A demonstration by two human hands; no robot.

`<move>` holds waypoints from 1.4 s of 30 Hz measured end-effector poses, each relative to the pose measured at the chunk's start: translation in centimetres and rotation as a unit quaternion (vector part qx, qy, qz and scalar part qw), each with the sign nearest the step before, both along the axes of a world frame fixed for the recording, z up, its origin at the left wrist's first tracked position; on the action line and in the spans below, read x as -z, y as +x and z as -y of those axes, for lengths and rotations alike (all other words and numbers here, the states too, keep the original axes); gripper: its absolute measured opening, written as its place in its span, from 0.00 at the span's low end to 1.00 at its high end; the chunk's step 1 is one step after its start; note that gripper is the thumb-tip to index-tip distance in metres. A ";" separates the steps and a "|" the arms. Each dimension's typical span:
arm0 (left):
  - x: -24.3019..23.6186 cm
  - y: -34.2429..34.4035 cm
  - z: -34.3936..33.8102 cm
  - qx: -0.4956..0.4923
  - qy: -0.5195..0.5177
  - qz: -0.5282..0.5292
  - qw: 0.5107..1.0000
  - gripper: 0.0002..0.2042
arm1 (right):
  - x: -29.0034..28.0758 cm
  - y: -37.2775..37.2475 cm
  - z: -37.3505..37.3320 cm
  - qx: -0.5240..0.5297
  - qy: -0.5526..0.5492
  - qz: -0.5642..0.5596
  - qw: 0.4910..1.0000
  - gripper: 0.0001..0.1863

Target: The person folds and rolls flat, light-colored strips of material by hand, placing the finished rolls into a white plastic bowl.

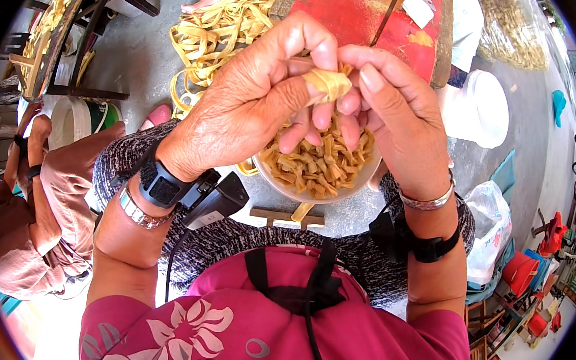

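Note:
A short, pale yellow folded strip [329,84] is between my two hands, above a white bowl [308,197]. My left hand [257,93] pinches the strip between thumb and fingers. My right hand [401,114] has its fingers curled around the strip's other side, its thumb raised beside it; part of its grip is hidden. Below, the bowl holds many small knotted yellow-brown pieces [323,166]. Beyond my left hand, a loose heap of long yellow strips [225,29] lies on the floor.
A red-topped bench [355,16] with a white block [419,9] stands ahead. White buckets [483,109] and a plastic bag [488,226] are to the right. At left, a person in brown [71,190] sits near a dark wooden frame [90,29] carrying strips. A small wooden stool [286,216] edge shows beneath the bowl.

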State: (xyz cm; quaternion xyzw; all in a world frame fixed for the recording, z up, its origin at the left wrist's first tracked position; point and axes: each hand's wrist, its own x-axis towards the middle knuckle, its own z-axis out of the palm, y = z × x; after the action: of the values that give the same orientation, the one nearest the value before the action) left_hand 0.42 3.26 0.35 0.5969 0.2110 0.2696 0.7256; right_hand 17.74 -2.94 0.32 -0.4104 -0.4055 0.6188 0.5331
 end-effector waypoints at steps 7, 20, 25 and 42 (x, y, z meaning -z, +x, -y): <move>-0.4 0.0 0.2 0.057 -0.001 -0.019 0.998 0.05 | 0.7 0.4 0.2 -0.031 0.083 0.089 0.992 0.07; 0.6 0.5 0.8 0.073 -0.020 0.011 0.997 0.10 | 0.8 0.1 1.3 0.147 0.001 -0.012 0.989 0.06; 0.4 0.6 1.4 0.056 -0.082 0.027 0.995 0.10 | 0.5 0.3 1.5 0.148 0.010 -0.020 0.989 0.07; 0.3 0.6 2.0 -0.025 -0.048 -0.058 0.997 0.15 | 0.8 0.6 1.4 0.148 -0.037 0.054 0.987 0.13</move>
State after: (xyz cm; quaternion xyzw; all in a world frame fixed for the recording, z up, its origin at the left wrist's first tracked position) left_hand 1.00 1.29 0.05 0.5709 0.2799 0.2420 0.7329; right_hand 18.29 -4.32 -0.47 -0.5184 -0.3454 0.5244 0.5805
